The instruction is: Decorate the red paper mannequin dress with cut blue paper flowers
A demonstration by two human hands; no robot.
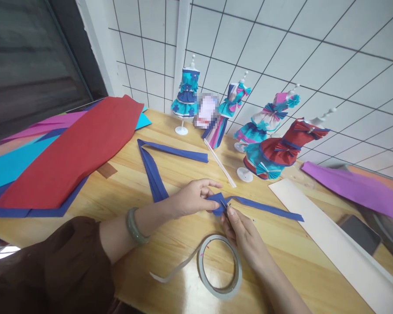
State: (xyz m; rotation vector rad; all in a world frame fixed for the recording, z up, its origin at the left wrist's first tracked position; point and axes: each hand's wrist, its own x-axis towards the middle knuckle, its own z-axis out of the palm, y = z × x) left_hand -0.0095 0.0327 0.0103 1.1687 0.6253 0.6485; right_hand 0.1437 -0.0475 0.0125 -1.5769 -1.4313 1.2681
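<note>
My left hand (196, 197) pinches a small piece of blue paper (217, 201) between thumb and fingers, above the middle of the table. My right hand (237, 224) is closed around a small dark tool, perhaps scissors, whose tip (224, 204) meets the blue paper; most of the tool is hidden in the fingers. Beside the right hand, a folded blue strip (268, 207) runs out to the right. Another long blue strip (183, 152), bent at a corner, lies behind my left hand. Just below the hands is a roll of tape (201, 266) with a loose end.
Four small mannequins in paper dresses (188, 89) stand along the tiled wall. Red paper (85, 148) tops a stack of coloured sheets at left. At right are a long pale sheet (327, 235), purple paper (350, 185) and a dark phone (360, 233). Thin white strips (220, 163) lie centrally.
</note>
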